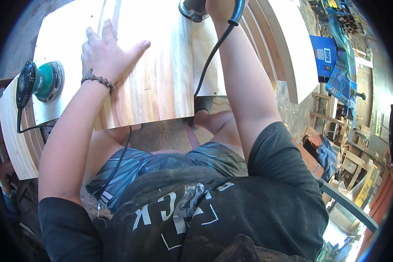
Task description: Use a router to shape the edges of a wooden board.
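Pressing its palm down with fingers spread, the person's left hand (104, 59) rests flat on a striped pale wooden board (155, 78), gripping nothing. The right hand (222, 9) is at a power tool (194, 9) beyond the board's right edge; the top of the view cuts it off, so whether its fingers are closed cannot be told. A black cord (215, 49) runs from the tool's thick sleeve (237, 14) down to the board's near right corner.

The board lies on a white worktop (52, 41), its near end jutting past the worktop's near edge. By the worktop's left edge sits a teal-and-black sander (46, 81), its cord dropping over that side. A beaded bracelet (97, 80) circles the left wrist.

Farther out, long wooden pieces (277, 48) lie beyond the worktop's right side, with more pale planks (19, 131) past its left edge. At far right stands a blue box-shaped machine (326, 46); nearby wooden racks (353, 163) hold clutter too small to identify.
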`<state>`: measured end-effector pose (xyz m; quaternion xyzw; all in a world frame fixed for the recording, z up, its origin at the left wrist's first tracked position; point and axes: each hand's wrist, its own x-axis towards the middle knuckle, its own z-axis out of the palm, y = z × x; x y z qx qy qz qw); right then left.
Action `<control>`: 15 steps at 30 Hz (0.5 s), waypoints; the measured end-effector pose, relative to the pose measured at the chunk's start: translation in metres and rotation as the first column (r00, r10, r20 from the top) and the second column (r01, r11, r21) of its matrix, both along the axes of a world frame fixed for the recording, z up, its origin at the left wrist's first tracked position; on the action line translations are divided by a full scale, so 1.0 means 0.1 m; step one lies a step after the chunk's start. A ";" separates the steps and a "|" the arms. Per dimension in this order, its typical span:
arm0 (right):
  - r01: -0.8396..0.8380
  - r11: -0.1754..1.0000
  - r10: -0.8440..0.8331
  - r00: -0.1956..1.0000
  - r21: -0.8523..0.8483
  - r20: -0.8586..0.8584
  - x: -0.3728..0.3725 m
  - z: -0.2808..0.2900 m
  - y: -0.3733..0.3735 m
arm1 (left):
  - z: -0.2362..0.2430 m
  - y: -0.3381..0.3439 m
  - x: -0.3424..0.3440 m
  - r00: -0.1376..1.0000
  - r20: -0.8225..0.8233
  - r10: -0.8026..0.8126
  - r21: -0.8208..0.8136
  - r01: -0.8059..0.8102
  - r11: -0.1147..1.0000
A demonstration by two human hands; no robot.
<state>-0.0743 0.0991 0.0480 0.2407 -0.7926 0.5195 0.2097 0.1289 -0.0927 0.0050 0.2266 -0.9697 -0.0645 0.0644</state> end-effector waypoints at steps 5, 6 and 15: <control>0.043 0.990 -0.055 0.995 -0.136 -0.086 -0.19 -0.04 -0.09 | 0.04 0.01 -0.01 0.999 0.033 0.005 0.013 -0.005 1.000; 0.029 0.987 -0.037 0.998 -0.157 -0.048 -0.23 -0.04 -0.11 | 0.06 0.01 -0.01 0.999 0.049 0.008 0.025 -0.009 1.000; 0.083 0.993 -0.081 0.996 -0.084 0.027 -0.51 -0.03 -0.19 | 0.16 0.03 -0.02 0.992 0.125 0.026 0.070 -0.035 0.997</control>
